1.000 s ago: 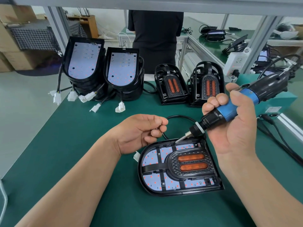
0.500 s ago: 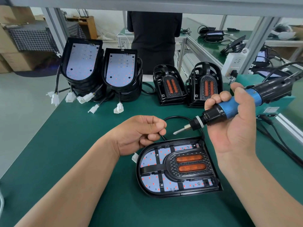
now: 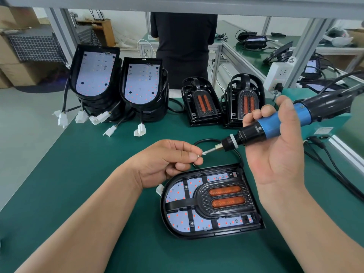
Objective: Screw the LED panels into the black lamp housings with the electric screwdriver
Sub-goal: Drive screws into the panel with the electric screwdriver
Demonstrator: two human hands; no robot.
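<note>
While the left hand (image 3: 167, 162) works: thumb and forefinger pinch a tiny silver screw (image 3: 198, 154) at the centre of the frame, its head turned toward the driver.
Right hand (image 3: 275, 154): clamped round the blue-and-black electric screwdriver (image 3: 269, 129), right of centre and held nearly level; the slim steel bit (image 3: 209, 151) touches the screw or all but touches it.
Step in hand: loading the screw onto the bit, by my judgement.
Doing it well: line the bit up with the screw's axis, seat the tip fully in the recess before the fingers let go, and keep the trigger idle. Then carry it point-down to a hole and stand the driver upright.
Lamp housing: the black D-shaped plastic lamp housing (image 3: 216, 234) lies flat on the green bench mat (image 3: 78, 174), lower centre, just below both hands and untouched.
LED panel: the white board with red dots (image 3: 177, 194) sits inside it, under a black insert with two orange lenses (image 3: 226, 198).
Risk: a badly seated screw would likely drop into the housing.
Further out: stacked black housings with bare white panels (image 3: 94, 75) stand upper left, and spare black inserts (image 3: 201, 101) upper centre.
</note>
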